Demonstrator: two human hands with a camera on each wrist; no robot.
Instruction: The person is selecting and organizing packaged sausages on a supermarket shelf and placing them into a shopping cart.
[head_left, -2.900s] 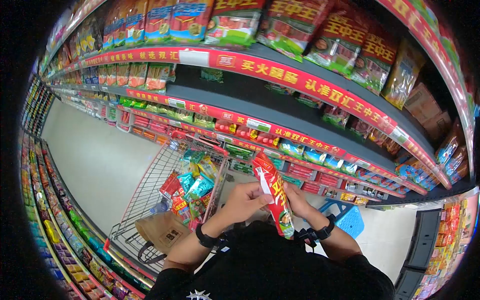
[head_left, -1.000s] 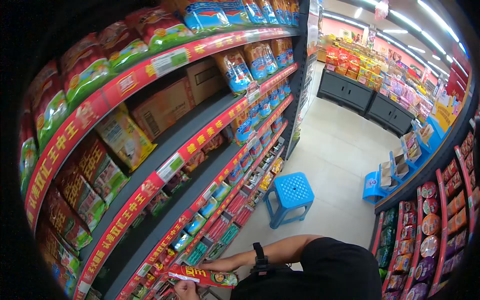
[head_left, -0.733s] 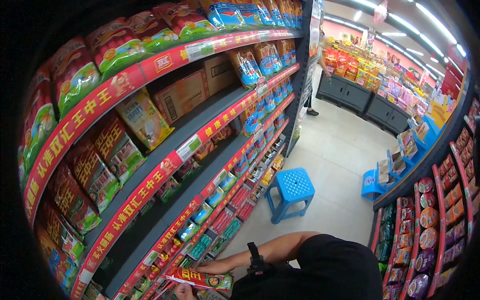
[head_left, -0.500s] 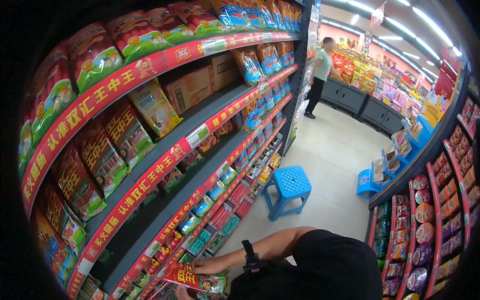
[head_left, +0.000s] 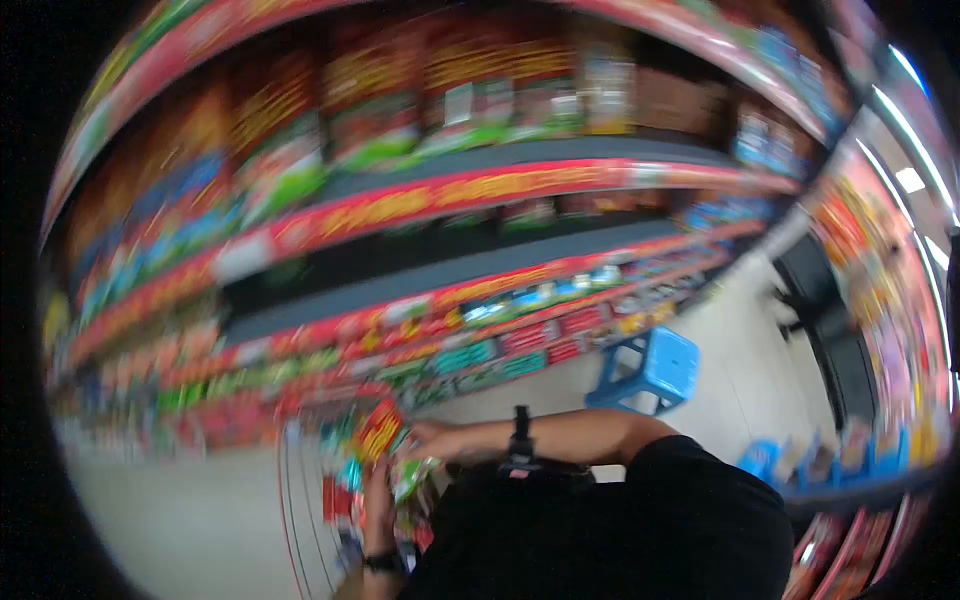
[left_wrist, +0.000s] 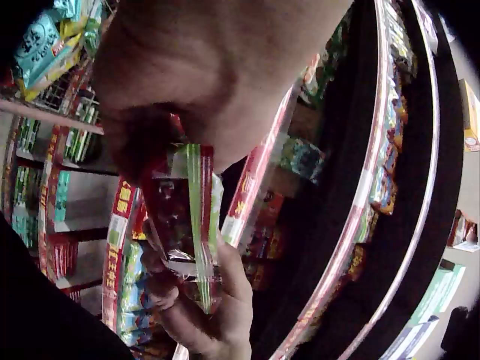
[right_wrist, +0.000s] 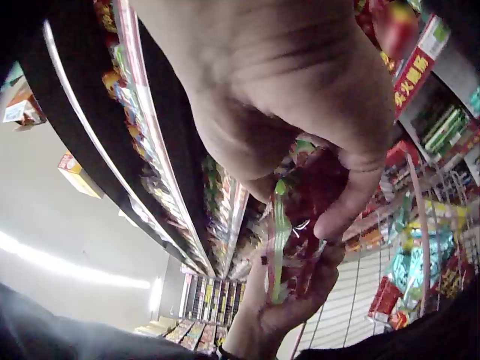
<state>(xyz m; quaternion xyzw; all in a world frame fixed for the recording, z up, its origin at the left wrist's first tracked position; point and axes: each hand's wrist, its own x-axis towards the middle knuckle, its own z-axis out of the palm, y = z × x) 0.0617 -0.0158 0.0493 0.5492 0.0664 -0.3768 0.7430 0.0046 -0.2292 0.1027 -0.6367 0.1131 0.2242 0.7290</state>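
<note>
Both hands hold a red sausage packet (head_left: 380, 430) in front of the body, low before the shelves. The left hand (head_left: 378, 495) grips it from the near side. Its other side is held by the right hand (head_left: 432, 440), the thumb pressed on the wrapper in the right wrist view. Seen from the left wrist, the packet (left_wrist: 176, 217) shows a green-striped edge, with the left hand (left_wrist: 210, 82) above and the right hand (left_wrist: 206, 315) at the far end. In the right wrist view the dark red packet (right_wrist: 311, 191) sits between the right hand (right_wrist: 285, 90) and the left hand (right_wrist: 300, 300).
A wire shopping cart (head_left: 285, 510) with several bagged snacks stands just beyond the left hand. Tall shelves of packets (head_left: 470, 90) curve across the front. A blue plastic stool (head_left: 665, 365) is on the pale floor at right. The head view is motion-blurred.
The head view has swung left, bringing the cart back into sight and shifting the stool rightward. The sausage packet stays in both hands. The bystander now appears as a dark blur at far right.
</note>
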